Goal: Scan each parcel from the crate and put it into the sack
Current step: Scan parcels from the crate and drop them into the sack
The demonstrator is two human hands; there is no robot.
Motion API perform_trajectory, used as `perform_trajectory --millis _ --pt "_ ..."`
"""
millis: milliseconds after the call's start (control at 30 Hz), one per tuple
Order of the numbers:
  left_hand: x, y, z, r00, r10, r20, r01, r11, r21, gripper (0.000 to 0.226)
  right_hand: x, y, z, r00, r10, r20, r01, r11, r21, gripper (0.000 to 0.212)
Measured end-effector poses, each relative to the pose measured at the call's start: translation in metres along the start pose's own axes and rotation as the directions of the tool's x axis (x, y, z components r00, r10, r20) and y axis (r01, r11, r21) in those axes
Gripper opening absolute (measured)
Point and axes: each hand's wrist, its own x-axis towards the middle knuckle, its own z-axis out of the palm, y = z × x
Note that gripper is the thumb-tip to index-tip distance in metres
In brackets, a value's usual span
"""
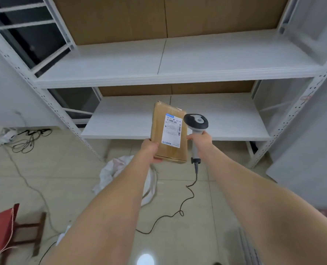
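two bare forearms reach forward from the bottom edge. the left grip [150, 148] pinches the lower left corner of the parcel [168, 119], thumb on its front face and fingers curled beneath, holding the brown carton up in the air with its white label [172, 131] facing the camera. the right grip [201, 139] is wrapped tight round the handle of the scanner [196, 121], whose dark head sits just beside the label's upper right edge; whether it touches the carton i cannot tell. from the handle's foot a black cable [193, 194] hangs and loops across the tiled floor [222, 217]. at the lower left stands a red stool [0, 226]. below the parcel the white sack [109, 169] lies crumpled on the floor, partly hidden by the left forearm. tangled cords [27, 139] lie farther off at the left. behind both grips run the white lower shelf [120, 119] and, above it, the upper shelf [111, 62] of a metal rack.
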Motion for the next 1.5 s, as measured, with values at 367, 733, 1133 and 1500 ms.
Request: perform_trajectory --millis 367,733,1133,1500 --pt "0.087 -0.079 -0.188 0.989 -0.133 -0.064 0.129 0.990 -0.061 0.036 -0.011 0.052 0.210 0.996 0.023 0.091 -0.012 0.992 -0.125 0.032" --pt "0.227 -0.146 -0.259 0.951 -0.268 -0.154 0.251 0.961 -0.119 0.036 0.085 0.123 0.352 0.975 0.177 0.138 -0.149 0.971 -0.188 0.049" --pt "0.443 -0.306 -0.276 0.915 -0.363 -0.178 0.331 0.925 -0.185 0.036 0.256 0.285 0.476 0.951 0.271 0.148 -0.234 0.945 -0.227 0.029" --pt "0.602 -0.449 -0.277 0.951 -0.309 -0.009 0.304 0.941 -0.151 0.034 0.385 0.456 0.573 0.951 0.263 0.164 -0.252 0.964 -0.084 0.036"
